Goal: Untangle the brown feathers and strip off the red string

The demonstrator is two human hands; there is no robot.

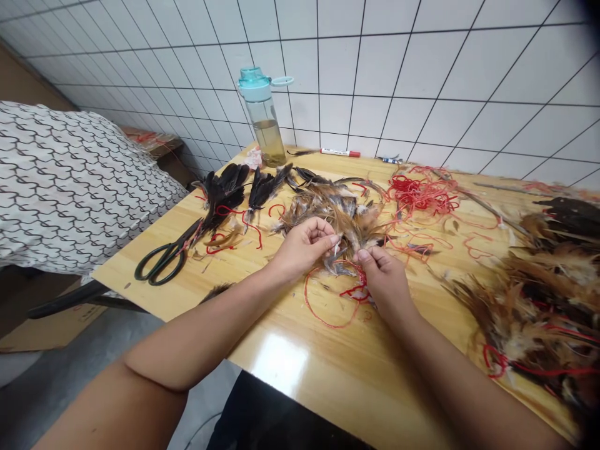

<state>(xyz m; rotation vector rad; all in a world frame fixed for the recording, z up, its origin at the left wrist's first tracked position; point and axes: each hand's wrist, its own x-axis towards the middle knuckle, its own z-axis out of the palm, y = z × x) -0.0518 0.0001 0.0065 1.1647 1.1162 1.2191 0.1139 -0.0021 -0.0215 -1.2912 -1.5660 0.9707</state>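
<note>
Brown feathers [337, 219] lie between the hands [304, 247] [382, 275], each pinching them in its fingertips.

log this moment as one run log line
left hand: pinching brown feather bunch | right hand: pinching same bunch beside red thread | nearby: black-handled scissors, water bottle

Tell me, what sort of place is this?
It looks like a small craft workroom, though I can't be sure: feathers and red string lie all over a wooden table, with scissors beside them.
</note>
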